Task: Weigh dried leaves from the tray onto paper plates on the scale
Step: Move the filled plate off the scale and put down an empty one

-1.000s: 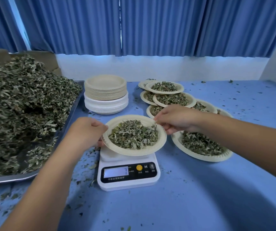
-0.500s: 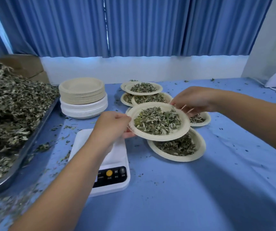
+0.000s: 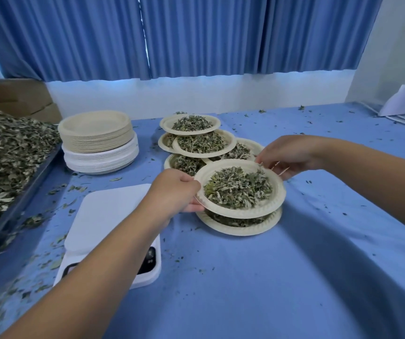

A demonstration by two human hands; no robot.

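**Paper plate of leaves held in both hands beside the scale**

Paper, pale tan and round with a ridged rim: that is the one plate (image 3: pixel 243 212) held in two hands, to the right of the scale. It carries a loose, crumpled mound of grey-green dried leaves (image 3: pixel 238 188). The left hand (image 3: pixel 172 189) grips the near-left rim, thumb on top and fingers curled beneath. The right hand (image 3: pixel 287 155) pinches the far-right rim with its fingertips. Directly below lies a second filled plate (image 3: pixel 240 230) on the blue tablecloth (image 3: pixel 269 277); whether the two plates touch cannot be told.

Behind them at least five more filled plates (image 3: pixel 203 144) overlap in a loose cluster.

One white scale (image 3: pixel 108 211) sits left of the held plate, a smooth rounded rectangle; the left forearm crosses its dark panel.

Two stacks of plates stand further back, a tan stack (image 3: pixel 96 138) resting on a white stack (image 3: pixel 103 160).

One metal tray (image 3: pixel 13 209) at the far left holds a tall, ragged heap of leaves (image 3: pixel 8 152). Small flakes litter the cloth around it.

Pleated blue curtains (image 3: pixel 196 33) hang behind, and a cardboard box (image 3: pixel 18 96) stands behind the tray.
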